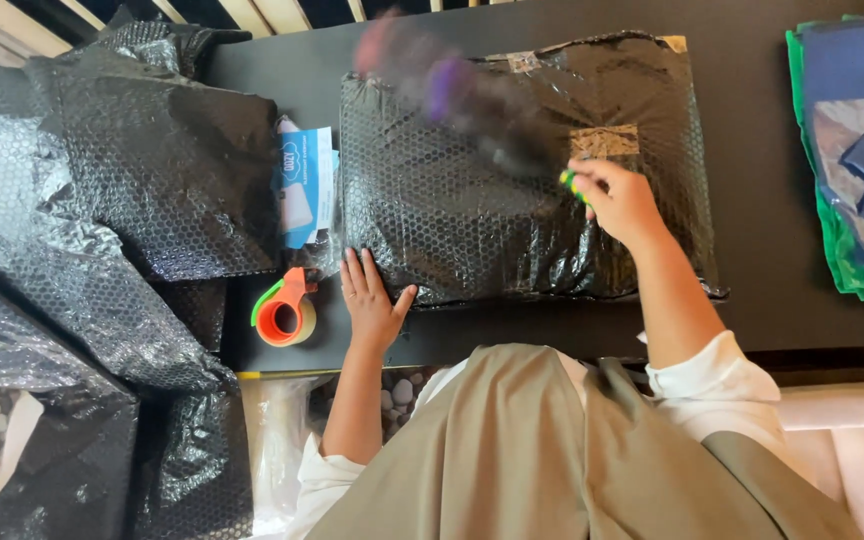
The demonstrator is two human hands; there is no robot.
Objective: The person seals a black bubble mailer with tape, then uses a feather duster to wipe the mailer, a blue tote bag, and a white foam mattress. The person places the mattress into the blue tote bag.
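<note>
A flat rectangular parcel wrapped in black bubble wrap point(512, 170) lies across the middle of the frame on a black tabletop point(762, 290), with strips of clear and brownish tape showing near its upper right. The left hand point(372, 300), at lower centre-left, rests palm down with its fingers spread, the fingertips on the parcel's lower left corner and the heel on the table edge. The right hand point(620, 200), just right of centre, is curled closed on the parcel's top face, pinching a small green and yellow object point(572, 185) that is mostly hidden in the grip; what kind of object it is cannot be told. A blurred dark and purple streak point(442, 85) runs from that hand toward the upper centre of the frame, too smeared to identify. Just left of the left hand sits an orange and green tape dispenser with a roll of clear tape point(285, 310). Above it, touching the parcel's left edge, a blue and white paper packet point(305, 185) lies in clear film. Loose heaps of black bubble wrap point(102, 200) fill the left of the frame. At the right edge a stack of green and dark blue folded items point(857, 150) rests on the table.
</note>
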